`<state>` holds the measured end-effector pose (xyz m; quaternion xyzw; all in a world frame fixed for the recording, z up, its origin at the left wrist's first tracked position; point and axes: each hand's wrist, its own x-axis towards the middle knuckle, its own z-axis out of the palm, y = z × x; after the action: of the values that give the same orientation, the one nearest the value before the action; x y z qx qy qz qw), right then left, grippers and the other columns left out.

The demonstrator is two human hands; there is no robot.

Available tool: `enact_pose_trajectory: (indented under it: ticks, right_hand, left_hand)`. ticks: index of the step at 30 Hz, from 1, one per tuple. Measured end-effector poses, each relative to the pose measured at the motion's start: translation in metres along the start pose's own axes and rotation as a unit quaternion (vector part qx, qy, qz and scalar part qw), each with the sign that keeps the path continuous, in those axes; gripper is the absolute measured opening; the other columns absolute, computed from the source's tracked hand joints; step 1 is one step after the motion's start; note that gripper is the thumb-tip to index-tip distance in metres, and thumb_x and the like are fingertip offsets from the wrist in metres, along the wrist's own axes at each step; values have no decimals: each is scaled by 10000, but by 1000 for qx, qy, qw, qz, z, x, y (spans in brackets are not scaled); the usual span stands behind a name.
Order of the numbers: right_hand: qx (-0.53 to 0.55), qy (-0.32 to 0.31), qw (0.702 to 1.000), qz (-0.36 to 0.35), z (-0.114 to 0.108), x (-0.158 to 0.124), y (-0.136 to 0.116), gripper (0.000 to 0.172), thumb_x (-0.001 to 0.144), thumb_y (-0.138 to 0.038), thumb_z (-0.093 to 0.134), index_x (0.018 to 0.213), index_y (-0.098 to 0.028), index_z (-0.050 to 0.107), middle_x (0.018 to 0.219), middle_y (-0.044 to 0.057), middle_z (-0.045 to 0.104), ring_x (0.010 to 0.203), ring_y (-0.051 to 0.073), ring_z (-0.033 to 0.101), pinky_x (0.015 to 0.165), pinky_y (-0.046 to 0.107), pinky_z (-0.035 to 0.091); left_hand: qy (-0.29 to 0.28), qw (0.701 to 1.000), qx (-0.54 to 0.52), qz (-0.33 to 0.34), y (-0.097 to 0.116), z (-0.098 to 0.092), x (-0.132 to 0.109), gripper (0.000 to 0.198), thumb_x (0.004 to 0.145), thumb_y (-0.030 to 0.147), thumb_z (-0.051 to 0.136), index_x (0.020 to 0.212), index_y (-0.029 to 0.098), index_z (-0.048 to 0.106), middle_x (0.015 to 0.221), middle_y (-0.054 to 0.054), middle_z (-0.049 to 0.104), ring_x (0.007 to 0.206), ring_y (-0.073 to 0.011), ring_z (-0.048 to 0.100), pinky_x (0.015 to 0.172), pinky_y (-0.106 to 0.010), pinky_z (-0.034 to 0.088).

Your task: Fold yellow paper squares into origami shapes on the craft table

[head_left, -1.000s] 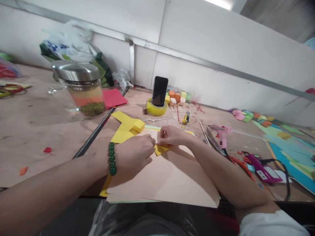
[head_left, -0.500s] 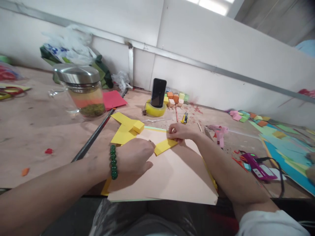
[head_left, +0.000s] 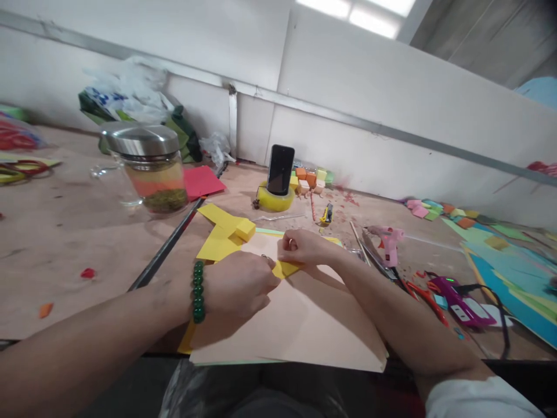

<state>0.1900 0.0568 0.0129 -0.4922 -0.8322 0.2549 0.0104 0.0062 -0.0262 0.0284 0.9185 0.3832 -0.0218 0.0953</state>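
Observation:
A small yellow paper strip (head_left: 287,269) lies over the stack of pale peach sheets (head_left: 282,331), between my two hands. My left hand (head_left: 243,284), with a green bead bracelet at the wrist, is closed on the strip's left end. Bent over the strip's right part, my right hand (head_left: 304,247) has its thumb and forefinger pinched together on it and hides much of it. Left of the stack's top lie flat yellow paper pieces (head_left: 215,241), with a small yellow paper box (head_left: 245,229) on them.
A lidded glass mug (head_left: 152,174) stands at the left. Behind the stack, a phone (head_left: 281,169) leans on a yellow tape roll (head_left: 275,200). To the right are a yellow cutter (head_left: 327,213), a pink glue gun (head_left: 389,241) and a purple power strip (head_left: 463,302).
My right hand has moved left along the yellow strip, closer to my left hand, and covers more of it. The whole view has shifted slightly.

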Motion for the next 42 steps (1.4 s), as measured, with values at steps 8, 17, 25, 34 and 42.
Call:
enact_pose_trajectory:
  ticks: [8,17,25,34,42]
  right_hand:
    - [47,-28,998,27,-11,-8,12,206,784,-372,640,851,-194,562,680,-10,616,571,131,578,500,221,394]
    - [-34,-70,996,52,-12,-14,2,484,634,-461,758,977,-197,539,869,22,641,668,166,610,526,239,397]
    - [-26,-49,996,72,-27,-16,49,307,694,-375,721,860,-203,528,710,-11,622,588,146,585,518,234,386]
    - [-18,43,999,7,-12,-34,59,394,788,-542,617,961,-191,568,707,-24,566,666,145,523,577,244,343]
    - [-35,73,995,58,-10,-40,43,468,697,-543,703,998,-211,565,734,-23,574,690,164,525,554,240,302]
  left_hand:
    - [-24,999,29,20,0,-2,-2,147,834,250,555,842,196,692,953,-75,650,726,-224,635,599,-319,453]
    - [-20,1000,15,16,-2,0,0,167,842,236,530,861,208,694,968,-73,636,750,-220,636,631,-320,459]
    - [-6,1000,4,13,-2,2,-1,160,833,242,531,757,204,666,886,-48,629,649,-194,606,548,-301,417]
    - [94,993,-42,-65,-3,22,23,274,851,406,553,999,179,599,987,-74,608,780,-234,623,661,-347,477]
    - [93,990,-79,-66,-7,18,24,244,869,334,534,743,159,648,840,-66,621,731,-194,593,691,-308,449]
